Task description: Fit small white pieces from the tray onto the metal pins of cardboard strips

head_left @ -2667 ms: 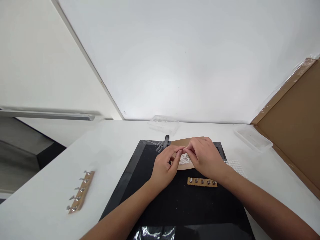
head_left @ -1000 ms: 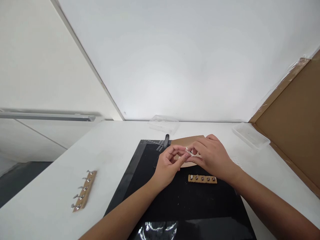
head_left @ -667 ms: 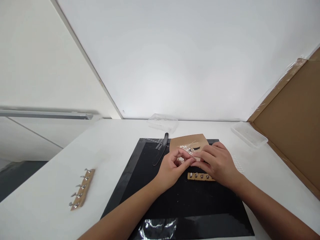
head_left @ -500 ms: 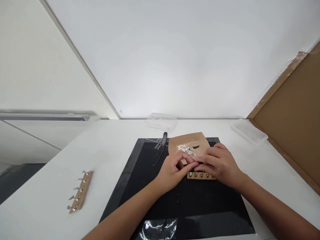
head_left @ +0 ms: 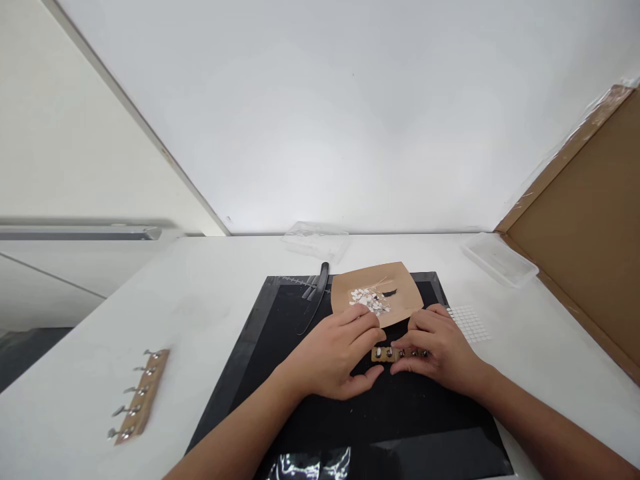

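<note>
The R hand [head_left: 440,347] is curving around the small brown strip [head_left: 383,359], thumb on the near side and fingers on the far side. Can't tell if it's gripping the strip or just touching it. The L hand [head_left: 335,350] is sitting at the strip's L end, and its thumb and fingers are staying wide apart w/ a gap b/w them. The strip is lying flat on the black mat [head_left: 325,420], in front of the brown paper [head_left: 405,308]. It's carrying a row of shiny metal studs [head_left: 389,352], and a white oval pc [head_left: 379,352] is sitting at the L end stud. The R fingers are hiding some of the row.

The paper is curling a bit and holding a messy heap of white bits [head_left: 367,299], plus a thin black pc [head_left: 389,293]. A curved black tool [head_left: 316,297] is lying just L of it. At the back R, a clear plastic tray [head_left: 500,259] is resting nr the cardboard wall [head_left: 580,220]. At the back, a clear plastic pack [head_left: 315,240] is lying by the white wall [head_left: 320,133]; its inside is too faint to tell. A sheet of white squares [head_left: 470,323] is lying by the mat's R edge. A 2nd brown strip [head_left: 145,398] w/ metal pegs is lying far L on the white table [head_left: 200,307].
</note>
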### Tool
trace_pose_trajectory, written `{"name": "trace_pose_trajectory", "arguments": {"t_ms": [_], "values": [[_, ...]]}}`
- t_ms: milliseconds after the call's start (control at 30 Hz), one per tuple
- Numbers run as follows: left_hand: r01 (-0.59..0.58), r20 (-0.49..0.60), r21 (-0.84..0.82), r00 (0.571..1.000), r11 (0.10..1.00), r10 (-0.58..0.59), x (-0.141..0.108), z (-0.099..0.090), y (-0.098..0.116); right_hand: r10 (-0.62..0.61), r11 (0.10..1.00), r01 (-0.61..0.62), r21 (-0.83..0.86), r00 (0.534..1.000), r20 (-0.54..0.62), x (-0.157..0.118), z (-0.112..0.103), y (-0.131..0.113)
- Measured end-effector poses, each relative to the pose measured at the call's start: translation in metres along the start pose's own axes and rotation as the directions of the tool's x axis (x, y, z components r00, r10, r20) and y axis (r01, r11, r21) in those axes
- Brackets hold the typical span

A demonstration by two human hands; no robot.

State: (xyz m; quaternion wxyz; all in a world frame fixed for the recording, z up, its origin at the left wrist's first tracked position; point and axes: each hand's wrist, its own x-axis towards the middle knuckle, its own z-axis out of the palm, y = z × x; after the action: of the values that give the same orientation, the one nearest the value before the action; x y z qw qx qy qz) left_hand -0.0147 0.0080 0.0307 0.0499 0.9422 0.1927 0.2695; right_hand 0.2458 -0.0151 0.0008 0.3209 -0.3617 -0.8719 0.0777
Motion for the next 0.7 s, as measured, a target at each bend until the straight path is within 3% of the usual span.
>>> {"name": "trace_pose_trajectory", "arguments": {"t_ms": [333, 700], "values": [[-0.001, 0.033, 0.073, 0.999, 0.997, -0.002, -0.002, 0.002, -0.003, 0.089, 0.996, -0.09, -0.008, 0.987, -0.138, -0.002, 0.013, -0.012], [-0.03, 0.048, 0.076, 0.998, 0.997, 0.026, -0.003, 0.006, -0.002, 0.149, 0.989, -0.149, 0.016, 0.98, -0.129, -0.004, 0.015, -0.01]]}}
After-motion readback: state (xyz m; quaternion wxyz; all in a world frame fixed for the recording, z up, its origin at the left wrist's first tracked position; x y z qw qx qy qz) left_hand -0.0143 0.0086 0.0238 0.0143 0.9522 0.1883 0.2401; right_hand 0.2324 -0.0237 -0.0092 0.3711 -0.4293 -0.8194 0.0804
